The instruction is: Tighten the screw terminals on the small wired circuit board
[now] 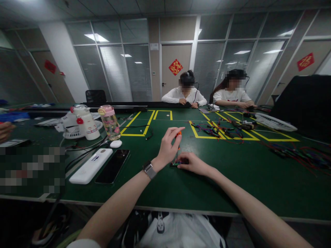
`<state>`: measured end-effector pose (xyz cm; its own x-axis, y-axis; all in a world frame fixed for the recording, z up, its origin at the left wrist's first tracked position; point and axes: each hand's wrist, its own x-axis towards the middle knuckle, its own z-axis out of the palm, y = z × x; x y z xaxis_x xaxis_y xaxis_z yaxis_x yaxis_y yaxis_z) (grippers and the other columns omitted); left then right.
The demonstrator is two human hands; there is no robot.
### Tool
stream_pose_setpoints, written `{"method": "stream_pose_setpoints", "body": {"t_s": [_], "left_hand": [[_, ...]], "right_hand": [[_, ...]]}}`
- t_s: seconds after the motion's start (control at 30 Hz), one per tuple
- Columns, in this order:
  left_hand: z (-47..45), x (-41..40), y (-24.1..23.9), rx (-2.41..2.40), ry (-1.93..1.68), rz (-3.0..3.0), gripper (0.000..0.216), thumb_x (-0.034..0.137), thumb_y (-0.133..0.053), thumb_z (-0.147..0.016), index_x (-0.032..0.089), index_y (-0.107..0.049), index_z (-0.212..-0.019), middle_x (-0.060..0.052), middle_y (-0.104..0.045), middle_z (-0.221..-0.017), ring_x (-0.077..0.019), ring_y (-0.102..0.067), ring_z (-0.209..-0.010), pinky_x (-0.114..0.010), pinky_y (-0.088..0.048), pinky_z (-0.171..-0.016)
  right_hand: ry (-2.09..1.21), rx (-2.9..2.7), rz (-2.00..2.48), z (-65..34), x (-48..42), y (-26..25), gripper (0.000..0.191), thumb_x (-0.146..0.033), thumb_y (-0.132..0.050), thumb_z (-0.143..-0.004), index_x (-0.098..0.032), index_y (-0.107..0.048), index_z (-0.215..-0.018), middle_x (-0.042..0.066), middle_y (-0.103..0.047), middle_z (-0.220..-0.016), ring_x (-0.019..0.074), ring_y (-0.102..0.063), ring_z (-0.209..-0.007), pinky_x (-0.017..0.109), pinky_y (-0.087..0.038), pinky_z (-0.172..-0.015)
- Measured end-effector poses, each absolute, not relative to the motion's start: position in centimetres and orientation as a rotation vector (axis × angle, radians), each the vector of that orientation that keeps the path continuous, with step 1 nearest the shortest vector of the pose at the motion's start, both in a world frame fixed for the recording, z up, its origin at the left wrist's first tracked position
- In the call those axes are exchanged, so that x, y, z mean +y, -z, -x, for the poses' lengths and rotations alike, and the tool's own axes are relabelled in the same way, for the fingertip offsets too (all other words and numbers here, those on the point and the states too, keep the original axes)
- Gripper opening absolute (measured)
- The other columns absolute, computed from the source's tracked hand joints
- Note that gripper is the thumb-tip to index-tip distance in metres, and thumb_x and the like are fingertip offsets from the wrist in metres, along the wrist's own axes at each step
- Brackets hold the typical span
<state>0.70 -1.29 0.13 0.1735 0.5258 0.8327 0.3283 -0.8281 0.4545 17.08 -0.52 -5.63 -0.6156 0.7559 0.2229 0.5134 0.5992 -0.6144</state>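
My left hand [165,147], with a watch [149,169] on its wrist, is closed around the orange handle of a screwdriver [179,133]. The screwdriver stands nearly upright, its thin shaft reaching down to a small green circuit board [174,164] on the table. With bent fingers, my right hand [193,162] grips the board from the right side. Those fingers hide part of the board, and the exact spot where the tip meets it is too small to make out.
On the left are a white power bank [91,166], a phone [113,166], a white case [116,144], a pink-lidded bottle [110,122] and a white bottle [86,124]. Wired boards [207,129] lie across yellow tape at right. Two people [169,96] sit opposite; another person's hand [6,131] shows far left.
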Motion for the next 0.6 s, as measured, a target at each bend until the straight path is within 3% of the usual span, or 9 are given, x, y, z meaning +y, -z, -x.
{"method": "stream_pose_setpoints", "body": {"t_s": [0.1, 0.3, 0.5, 0.6], "left_hand": [[-0.73, -1.18, -0.07, 0.786, -1.699, -2.26, 0.03, 0.02, -0.042, -0.098, 0.021, -0.057, -0.124, -0.007, -0.064, -0.11, -0.0165, -0.061, -0.1, -0.032, -0.049, -0.088], [-0.61, -1.2, -0.08, 0.914, -1.814, -2.277, 0.02, 0.023, -0.063, -0.088, 0.022, -0.066, -0.107, -0.002, -0.057, -0.089, -0.0148, -0.056, -0.083, -0.028, -0.048, -0.077], [-0.65, -1.26, -0.2, 0.789, -1.697, -2.255, 0.029, 0.02, -0.04, -0.098, 0.022, -0.06, -0.12, -0.006, -0.06, -0.111, -0.0167, -0.058, -0.103, -0.032, -0.047, -0.09], [-0.72, -1.24, -0.23, 0.805, -1.71, -2.247, 0.028, 0.018, -0.044, -0.097, 0.021, -0.059, -0.121, -0.005, -0.063, -0.104, -0.0153, -0.06, -0.095, -0.029, -0.047, -0.086]], "right_hand": [[-0.695, -2.368, 1.015, -17.07, -0.51, 5.58, 0.016, -0.016, -0.072, -0.076, -0.016, -0.07, -0.092, 0.002, -0.063, -0.081, 0.0149, -0.055, -0.071, 0.026, -0.043, -0.065], [-0.695, -2.367, 0.997, -17.11, -0.55, 5.61, 0.015, -0.015, -0.072, -0.076, -0.017, -0.07, -0.091, 0.001, -0.062, -0.078, 0.015, -0.055, -0.07, 0.026, -0.043, -0.065], [-0.718, -2.365, 0.991, -17.09, -0.59, 5.48, 0.01, -0.018, -0.07, -0.079, -0.016, -0.071, -0.09, 0.002, -0.061, -0.078, 0.0146, -0.055, -0.069, 0.025, -0.043, -0.064], [-0.72, -2.37, 1.004, -17.14, -0.57, 5.43, 0.011, -0.017, -0.07, -0.079, -0.016, -0.071, -0.09, 0.002, -0.061, -0.078, 0.0146, -0.055, -0.069, 0.025, -0.043, -0.064]]}}
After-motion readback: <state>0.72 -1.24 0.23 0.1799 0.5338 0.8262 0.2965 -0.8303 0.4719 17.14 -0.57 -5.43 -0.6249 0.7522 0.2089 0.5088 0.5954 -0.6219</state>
